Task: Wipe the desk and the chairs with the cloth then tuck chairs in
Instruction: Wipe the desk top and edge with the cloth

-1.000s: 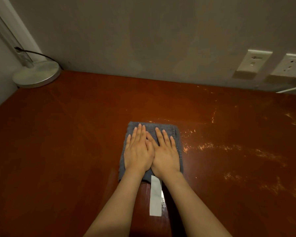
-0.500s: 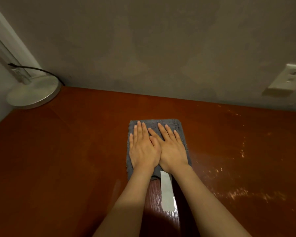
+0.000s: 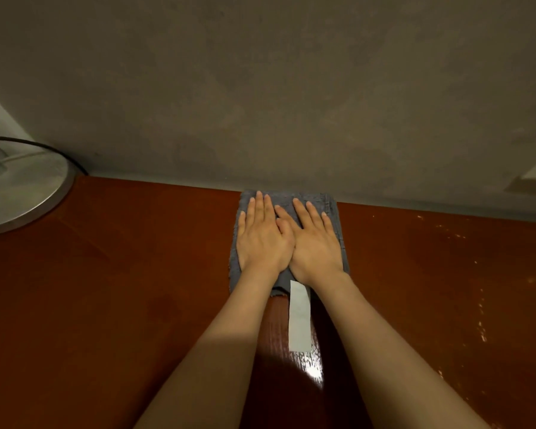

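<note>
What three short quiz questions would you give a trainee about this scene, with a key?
1. True or false: the left hand and the right hand press flat on the grey cloth.
2. Where is the cloth's far edge? A) at the wall B) far from it C) off the front edge.
3. Fill in: the round lamp base stands at the far ____ corner of the desk.
Key: 1 true; 2 A; 3 left.
</note>
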Demonstrator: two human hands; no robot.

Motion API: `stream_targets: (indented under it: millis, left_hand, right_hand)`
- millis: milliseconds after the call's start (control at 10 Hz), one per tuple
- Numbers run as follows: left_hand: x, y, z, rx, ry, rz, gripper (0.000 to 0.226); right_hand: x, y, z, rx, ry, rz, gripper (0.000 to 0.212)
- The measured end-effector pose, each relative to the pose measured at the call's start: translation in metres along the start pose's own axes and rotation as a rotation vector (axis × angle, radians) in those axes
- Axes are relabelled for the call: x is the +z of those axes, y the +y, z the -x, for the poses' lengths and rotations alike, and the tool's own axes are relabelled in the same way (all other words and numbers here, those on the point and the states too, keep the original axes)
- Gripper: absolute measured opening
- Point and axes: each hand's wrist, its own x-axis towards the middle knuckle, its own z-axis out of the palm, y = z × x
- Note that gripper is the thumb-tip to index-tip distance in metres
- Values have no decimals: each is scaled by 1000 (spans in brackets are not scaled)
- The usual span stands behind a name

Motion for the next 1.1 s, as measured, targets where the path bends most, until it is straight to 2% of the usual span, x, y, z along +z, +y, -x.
stream_targets:
  millis: [200,500,800,1100]
  left_hand:
    - [-2,3,-24,79,-57,-37,56]
    - [1,10,-22,72,-78,-105,55]
    - [28,76,-10,113,-88,-102,56]
    - [69,174,14,152,-92,-71,56]
  right_hand:
    - [-2,5,-16,51,16,-9,65]
    - [-7,10,-13,34,3,-43,66]
    - [-20,77,8,75,-5,-30,66]
    - [-37,177,48,109,14,-20,66]
